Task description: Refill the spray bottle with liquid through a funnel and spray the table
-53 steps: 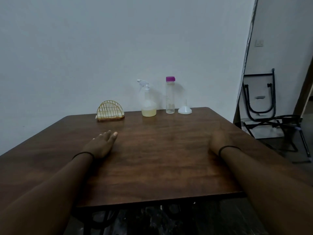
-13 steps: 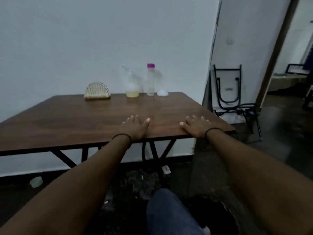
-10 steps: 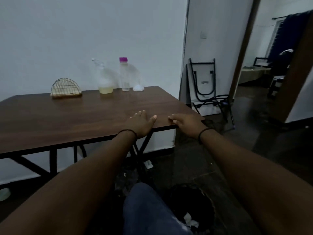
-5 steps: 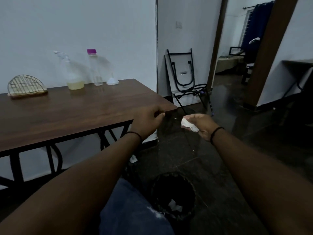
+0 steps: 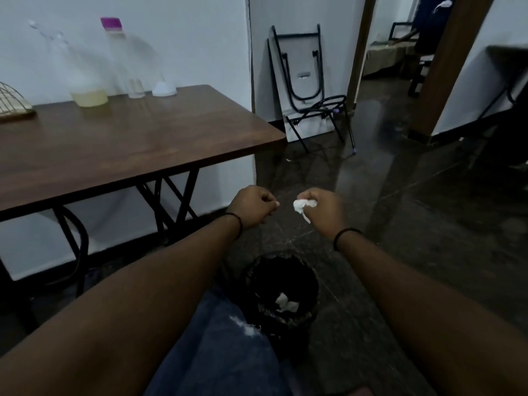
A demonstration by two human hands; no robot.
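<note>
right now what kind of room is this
Probably a plain room in a home or small office: a wooden table against a white wall, a folded metal chair leaning by the doorway, and a black bin on the dark floor.

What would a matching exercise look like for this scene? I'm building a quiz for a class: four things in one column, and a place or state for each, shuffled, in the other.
1. spray bottle
2. funnel
3. crumpled tissue
4. bin

A. in the right hand's grip
B. on the floor, below the hands
C. upside down on the table
D. holds yellowish liquid

Pairs: 1-D, 2-C, 3-A, 4-B
</note>
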